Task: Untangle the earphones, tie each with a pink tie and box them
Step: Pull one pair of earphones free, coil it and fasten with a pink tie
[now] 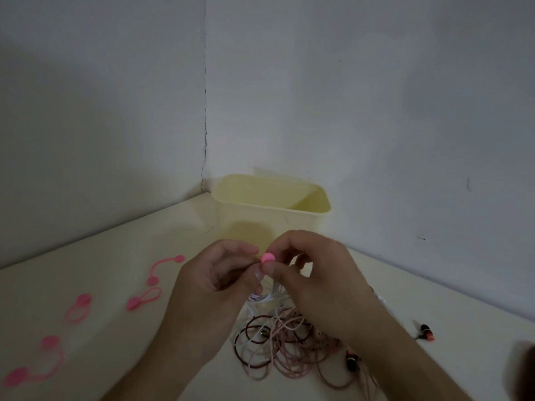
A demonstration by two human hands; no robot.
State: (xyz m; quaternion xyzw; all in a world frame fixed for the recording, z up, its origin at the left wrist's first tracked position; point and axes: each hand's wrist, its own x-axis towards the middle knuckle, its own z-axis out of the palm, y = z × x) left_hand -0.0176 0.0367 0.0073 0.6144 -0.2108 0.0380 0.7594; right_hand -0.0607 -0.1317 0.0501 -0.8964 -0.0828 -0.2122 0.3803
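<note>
Both hands meet above the middle of the table [115,256], just in front of the yellow box [260,221], which stands at twelve o'clock from them with its mouth open upward. The left hand [214,282] and the right hand [315,273] each pinch at a pink tie [267,257], whose round button end shows between the fingertips. Below it hangs a small bundle of white earphone cord [267,295], its loops drooping toward six o'clock, so the coil's long axis runs roughly vertical, from the pinch down toward the table. How far the tie wraps round the bundle is hidden by the fingers.

Under the hands, at five to six o'clock, lies a tangled heap of earphones [283,351] in dark red and pale pink cords, with an earbud [427,332] lying apart at four o'clock. Spare ties [144,298] rest on the table at eight to nine o'clock.

The likely risk is the tie slipping from the pinch before its ends fasten, letting the white coil spring loose and fall back into the heap. The hanging loops also sit near the tangle and could snag a strand of it, dragging other cords along when the bundle is lifted to the box.
</note>
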